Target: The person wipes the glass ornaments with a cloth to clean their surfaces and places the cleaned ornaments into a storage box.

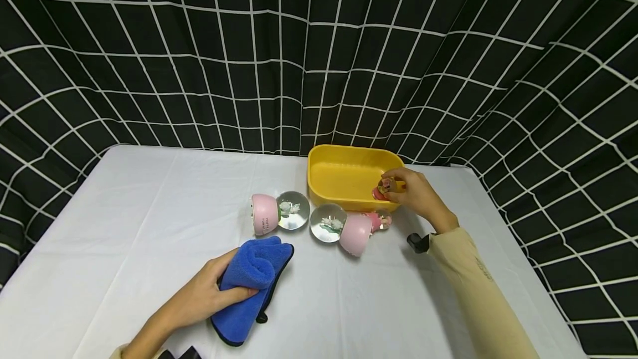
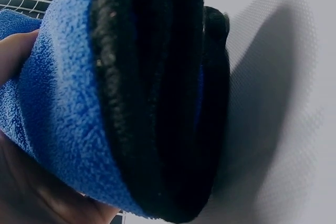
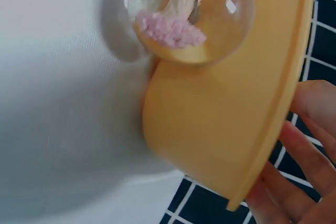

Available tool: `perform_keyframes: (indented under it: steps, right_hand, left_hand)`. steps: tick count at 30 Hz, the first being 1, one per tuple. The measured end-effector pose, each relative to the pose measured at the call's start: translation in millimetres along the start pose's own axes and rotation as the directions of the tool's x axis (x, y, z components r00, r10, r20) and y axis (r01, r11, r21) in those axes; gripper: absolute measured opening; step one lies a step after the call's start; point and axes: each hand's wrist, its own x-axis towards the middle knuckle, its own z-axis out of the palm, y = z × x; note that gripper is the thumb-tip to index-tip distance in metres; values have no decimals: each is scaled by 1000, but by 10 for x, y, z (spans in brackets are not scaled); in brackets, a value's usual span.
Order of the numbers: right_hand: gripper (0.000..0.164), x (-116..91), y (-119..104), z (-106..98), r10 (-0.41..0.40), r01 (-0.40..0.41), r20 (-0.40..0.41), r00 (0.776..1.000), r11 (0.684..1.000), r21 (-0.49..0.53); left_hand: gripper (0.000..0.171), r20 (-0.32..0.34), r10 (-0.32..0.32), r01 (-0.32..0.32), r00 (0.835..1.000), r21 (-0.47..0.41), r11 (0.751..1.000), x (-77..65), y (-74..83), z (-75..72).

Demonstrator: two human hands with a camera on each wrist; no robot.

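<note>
My left hand (image 1: 201,295) grips a folded blue towel (image 1: 239,298) with dark edging, low over the white table; in the left wrist view the towel (image 2: 68,98) fills much of the frame. At the yellow tub's right front corner, my right hand (image 1: 416,193) pinches a small snow globe with a red-pink base (image 1: 384,188). The tub (image 1: 344,179) stands at the table's back. In the right wrist view, fingers (image 3: 302,150) show at the tub's rim (image 3: 273,129), and a clear globe (image 3: 173,30) with pink blossom inside lies against its outer wall.
Two larger snow globes with pink bases, a left one (image 1: 265,214) and a middle one (image 1: 356,234), lie on their sides before the tub. A small pink globe (image 1: 382,220) lies behind the middle one. Black grid-patterned curtain (image 1: 224,71) hangs around the white table (image 1: 149,209).
</note>
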Motion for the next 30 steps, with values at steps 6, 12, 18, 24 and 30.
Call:
perform_keyframes:
  steps: [6, 12, 18, 24, 30]
  right_hand:
    - [37, -181, -116, 12, -89, 91, -66, 994, 996, 25]
    - [34, -385, -254, 46, -170, 183, -159, 973, 980, 73]
    - [35, -543, -368, 146, -264, 280, -202, 943, 959, 52]
    - [47, -672, -519, 302, -274, 289, -183, 944, 956, 57]
    - [59, -759, -625, 521, -242, 247, -99, 965, 968, 48]
  left_hand:
    - [60, 0, -2, 2, 1000, 1, 1000, -1, 2, -3]
    - [62, 2, -4, 4, 1000, 4, 1000, 1, -6, 4]
    - [61, -4, -15, 15, 1000, 22, 1000, 1, 0, 1]
    - [63, -5, -20, 20, 1000, 33, 999, 6, 12, -2]
    - [61, 8, -12, 12, 1000, 25, 1000, -3, 13, 7]
